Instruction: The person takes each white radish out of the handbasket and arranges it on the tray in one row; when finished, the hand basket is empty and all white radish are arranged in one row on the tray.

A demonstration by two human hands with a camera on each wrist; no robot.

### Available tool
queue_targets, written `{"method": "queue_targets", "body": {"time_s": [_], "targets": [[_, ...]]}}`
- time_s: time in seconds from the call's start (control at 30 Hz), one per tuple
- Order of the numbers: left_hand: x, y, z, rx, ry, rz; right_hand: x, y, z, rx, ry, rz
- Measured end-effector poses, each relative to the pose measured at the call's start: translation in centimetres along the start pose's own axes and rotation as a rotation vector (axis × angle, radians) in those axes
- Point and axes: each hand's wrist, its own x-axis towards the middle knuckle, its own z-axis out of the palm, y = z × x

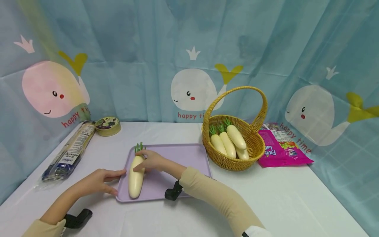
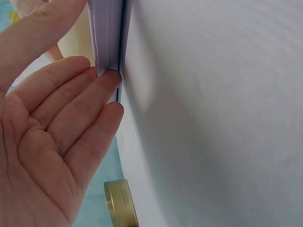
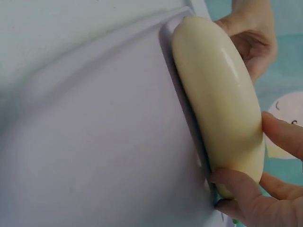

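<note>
A white radish (image 1: 136, 180) with short green stalks lies lengthwise along the left side of a lilac tray (image 1: 174, 154). My right hand (image 1: 154, 160) holds it near the stalk end, thumb on one flank and fingers on the other, as the right wrist view shows of the radish (image 3: 215, 90). At the tray's left edge, my left hand (image 1: 99, 181) has its fingers extended, with fingertips right at the rim. In the left wrist view, the palm of that hand (image 2: 57, 127) shows beside the tray's side wall (image 2: 106, 35).
Right of the tray stands a wicker basket (image 1: 229, 163) holding several white radishes (image 1: 236, 136). A pink snack bag (image 1: 281, 153) lies beyond it. At the back left are a round tin (image 1: 108, 126) and a long plastic-wrapped package (image 1: 71, 151). A blue curtain (image 1: 133, 82) hangs behind.
</note>
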Motion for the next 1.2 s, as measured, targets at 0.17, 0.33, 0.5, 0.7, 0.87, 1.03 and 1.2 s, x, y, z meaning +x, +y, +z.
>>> {"method": "queue_targets", "body": {"time_s": [0.17, 0.33, 0.5, 0.7, 0.87, 1.03, 1.2], "targets": [[0.0, 0.1, 0.0, 0.0, -0.013, -0.039, -0.1, 0.2, 0.6, -0.027, 0.041, -0.028], [0.0, 0.1, 0.0, 0.003, -0.009, -0.042, -0.5, -0.1, 0.5, -0.221, 0.034, -0.086], [-0.1, 0.1, 0.0, -0.003, -0.001, -0.031, -0.8, -0.4, -0.3, -0.404, 0.03, -0.145], [0.0, 0.0, 0.0, -0.013, 0.009, 0.014, -1.6, -0.4, -2.5, -0.506, 0.026, -0.215], [0.1, 0.1, -0.2, -0.024, 0.008, 0.005, -3.3, -0.3, -5.1, -0.485, -0.044, -0.309], [0.1, 0.1, -0.3, -0.041, 0.0, -0.007, -5.2, 0.6, -7.3, -0.392, -0.096, -0.385], [0.0, -0.2, 0.0, -0.063, -0.013, -0.017, -6.9, 2.1, -8.8, -0.367, -0.114, -0.398]]}}
